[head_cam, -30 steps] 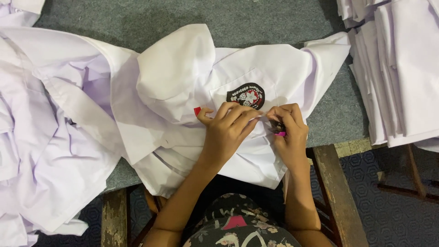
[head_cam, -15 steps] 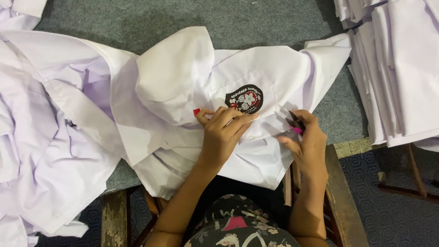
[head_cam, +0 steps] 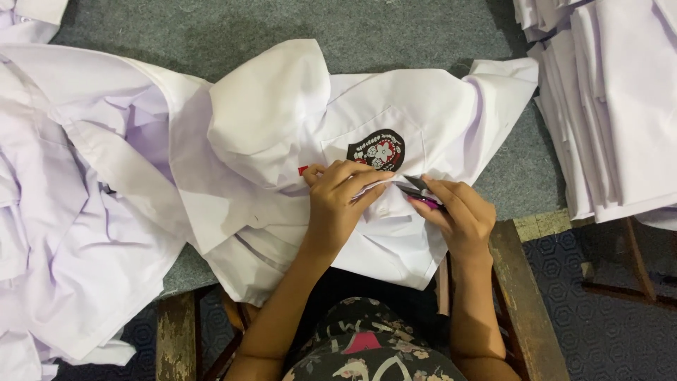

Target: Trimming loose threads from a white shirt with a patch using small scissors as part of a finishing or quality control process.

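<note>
Where pinched, white shirt (head_cam: pixel 395 106), badged.

Left hand (head_cam: pixel 338 204) lies palm-down with fingers curled and pinched; right hand (head_cam: pixel 458 215) closed in a grip, both forearms extended forward.

A garment workshop is indicated: white shirts (head_cam: pixel 211 176) are heaped on a grey felt-covered worktable (head_cam: pixel 423 28), and folded shirts (head_cam: pixel 613 106) are stacked alongside.
</note>
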